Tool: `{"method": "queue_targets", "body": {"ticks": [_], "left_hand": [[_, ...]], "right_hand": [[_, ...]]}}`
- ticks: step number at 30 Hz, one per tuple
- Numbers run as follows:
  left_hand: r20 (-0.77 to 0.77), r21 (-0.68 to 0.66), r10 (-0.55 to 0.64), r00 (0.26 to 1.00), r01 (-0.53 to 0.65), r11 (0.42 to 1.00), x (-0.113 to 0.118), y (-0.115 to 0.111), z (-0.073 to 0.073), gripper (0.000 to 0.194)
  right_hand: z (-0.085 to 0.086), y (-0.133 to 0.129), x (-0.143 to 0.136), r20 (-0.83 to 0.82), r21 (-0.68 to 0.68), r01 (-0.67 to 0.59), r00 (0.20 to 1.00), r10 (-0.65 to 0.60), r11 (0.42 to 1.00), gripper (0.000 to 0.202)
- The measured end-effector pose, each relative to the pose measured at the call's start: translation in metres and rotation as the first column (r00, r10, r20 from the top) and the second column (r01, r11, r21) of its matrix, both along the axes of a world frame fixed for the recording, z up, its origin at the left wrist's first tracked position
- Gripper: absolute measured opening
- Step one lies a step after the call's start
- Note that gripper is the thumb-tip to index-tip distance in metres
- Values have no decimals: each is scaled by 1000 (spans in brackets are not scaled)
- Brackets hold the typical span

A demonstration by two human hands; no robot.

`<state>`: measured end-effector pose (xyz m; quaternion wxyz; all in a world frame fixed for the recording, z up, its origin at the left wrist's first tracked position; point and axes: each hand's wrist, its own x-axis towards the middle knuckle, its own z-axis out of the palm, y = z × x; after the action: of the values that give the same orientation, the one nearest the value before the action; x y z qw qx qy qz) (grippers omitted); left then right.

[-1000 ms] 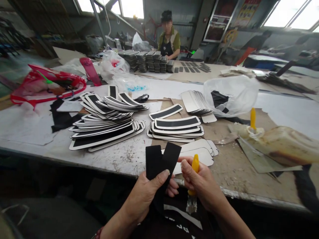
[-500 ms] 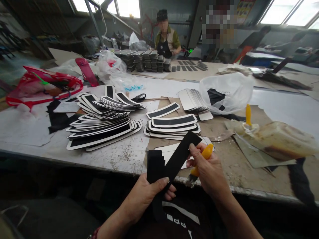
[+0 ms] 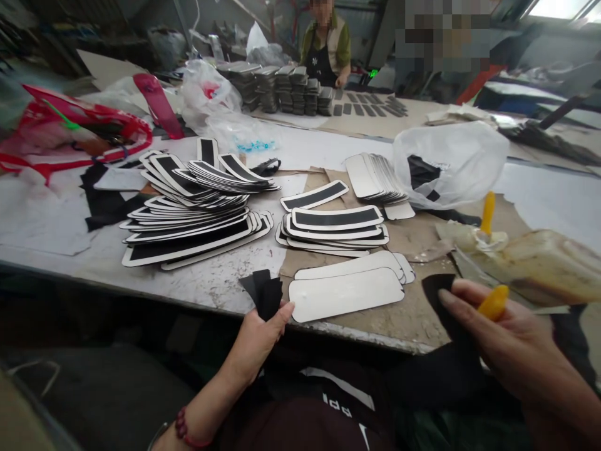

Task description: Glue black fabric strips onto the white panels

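Observation:
My left hand [image 3: 258, 341] is closed on several black strips [image 3: 268, 297] at the table's front edge. To the right, my right hand [image 3: 507, 338] pinches a single black strip [image 3: 444, 307], which hangs bent below it, and also holds a yellow-handled tool [image 3: 494, 303] whose lower end is hidden. Between my hands lie white curved pieces [image 3: 345, 294], their plain faces up. Behind them is a small stack of white-bordered black pieces [image 3: 335, 218]. A larger fanned pile [image 3: 192, 241] of such pieces sits at the left.
A clear plastic bag [image 3: 474, 163] holds black material. Farther right are a yellowish container [image 3: 549, 257] and another yellow handle [image 3: 488, 213]. A red bag [image 3: 32, 138] lies far left. Across the table [image 3: 319, 134], a person [image 3: 323, 53] stands behind grey stacks [image 3: 282, 91].
My right hand has moved right with one black strip, away from the bundle in my left hand. My left hand has shifted left. The white pieces are now uncovered, and the view has tilted down.

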<state>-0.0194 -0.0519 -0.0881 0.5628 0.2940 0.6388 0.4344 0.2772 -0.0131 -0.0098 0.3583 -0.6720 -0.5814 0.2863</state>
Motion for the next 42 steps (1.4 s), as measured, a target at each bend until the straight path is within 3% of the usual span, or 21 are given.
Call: {"method": "queue_targets", "body": {"ticks": [2,4,6,10,15,20,31,39,42], "left_hand": [[19,-5,-21,1000,21,1000,1,7,-2,32],[36,-12,-35,999,36,999,0,11,-3,32],[50,-24,-47,998,48,999,-3,15,-2,32],[81,-54,-71,994,75,996,-8,21,1,33],[151,-67,-87,985,98,993,-15,28,2,30],[187,-78,-124,975,140,987,-21,31,-2,28],[111,-78,-160,981,169,982,-22,37,-3,28],[-27,-129,-46,999,42,991,-9,46,4,26],[-60,-116,-42,997,35,993,-5,46,4,24]], "right_hand": [[-7,2,-12,130,-100,-188,971,200,977,27],[-14,8,-34,160,-224,-393,888,431,892,27],[-19,16,-60,173,-308,-523,790,587,795,27],[-26,37,-109,207,-386,-624,659,723,679,26],[-32,61,-143,266,-434,-658,559,786,615,25],[-38,74,-153,362,-486,-626,491,792,610,25],[-44,78,-157,397,-527,-592,463,793,609,26],[-43,75,-161,458,-514,-591,424,781,622,26],[-38,73,-148,495,-517,-560,421,760,647,29]]}}
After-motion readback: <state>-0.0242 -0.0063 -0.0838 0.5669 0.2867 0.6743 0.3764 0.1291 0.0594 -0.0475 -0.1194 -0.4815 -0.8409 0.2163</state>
